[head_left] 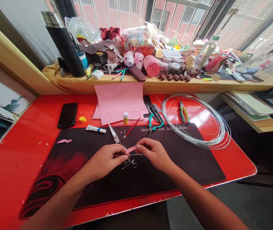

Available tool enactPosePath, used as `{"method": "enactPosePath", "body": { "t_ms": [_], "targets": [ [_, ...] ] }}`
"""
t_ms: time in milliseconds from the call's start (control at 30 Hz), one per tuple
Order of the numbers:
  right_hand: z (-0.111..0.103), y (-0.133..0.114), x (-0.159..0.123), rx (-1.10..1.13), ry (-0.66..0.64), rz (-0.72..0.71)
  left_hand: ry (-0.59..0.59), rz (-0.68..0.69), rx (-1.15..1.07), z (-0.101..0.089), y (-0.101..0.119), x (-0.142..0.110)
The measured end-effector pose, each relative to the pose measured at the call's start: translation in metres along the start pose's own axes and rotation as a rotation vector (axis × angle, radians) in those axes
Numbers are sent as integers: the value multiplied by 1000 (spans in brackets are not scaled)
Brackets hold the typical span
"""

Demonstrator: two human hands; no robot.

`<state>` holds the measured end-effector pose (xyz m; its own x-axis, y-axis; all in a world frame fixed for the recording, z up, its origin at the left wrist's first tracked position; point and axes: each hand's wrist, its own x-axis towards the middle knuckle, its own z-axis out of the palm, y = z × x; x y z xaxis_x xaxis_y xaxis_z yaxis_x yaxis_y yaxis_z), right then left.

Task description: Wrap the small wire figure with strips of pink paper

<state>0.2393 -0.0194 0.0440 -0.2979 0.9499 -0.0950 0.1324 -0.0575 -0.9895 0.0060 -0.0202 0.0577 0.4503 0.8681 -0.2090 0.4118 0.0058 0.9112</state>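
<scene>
My left hand (107,159) and my right hand (154,153) meet over the black desk mat (186,166). Between their pinched fingertips runs a small pink paper strip (131,149) on a thin wire. Both hands are closed on it. Small metal wire pieces (130,163) lie on the mat just below the strip. Scissors (114,134) rest a little beyond my left hand, and teal-handled pliers (152,123) lie beyond my right hand.
On the red table (18,150) lie pink paper sheets (118,100), a black phone (67,115), a glue tube (95,129), a small bottle (125,118), a red pencil (132,127), a wire coil (196,119) and yellow-green pliers (183,111). A cluttered sill with a black flask (63,41) runs behind.
</scene>
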Motion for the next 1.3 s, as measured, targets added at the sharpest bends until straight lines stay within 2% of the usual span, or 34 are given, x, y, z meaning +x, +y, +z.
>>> {"method": "enactPosePath", "body": {
  "t_ms": [167, 433, 700, 967, 1300],
  "targets": [
    [-2, 1, -2, -10, -39, 44, -31, -77, -76, -1, 1, -3],
    [-4, 2, -4, -129, -62, 19, 3, -143, -76, 0, 0, -2],
    [-3, -2, -5, -168, -103, 32, -24, -81, -14, -3, 2, -2],
    [-5, -5, -5, -209, -124, 20, -17, -97, 30, -5, 1, -3],
    [-4, 1, -4, -94, -153, 118, -23, -97, 32, -7, 2, -2]
  ]
}}
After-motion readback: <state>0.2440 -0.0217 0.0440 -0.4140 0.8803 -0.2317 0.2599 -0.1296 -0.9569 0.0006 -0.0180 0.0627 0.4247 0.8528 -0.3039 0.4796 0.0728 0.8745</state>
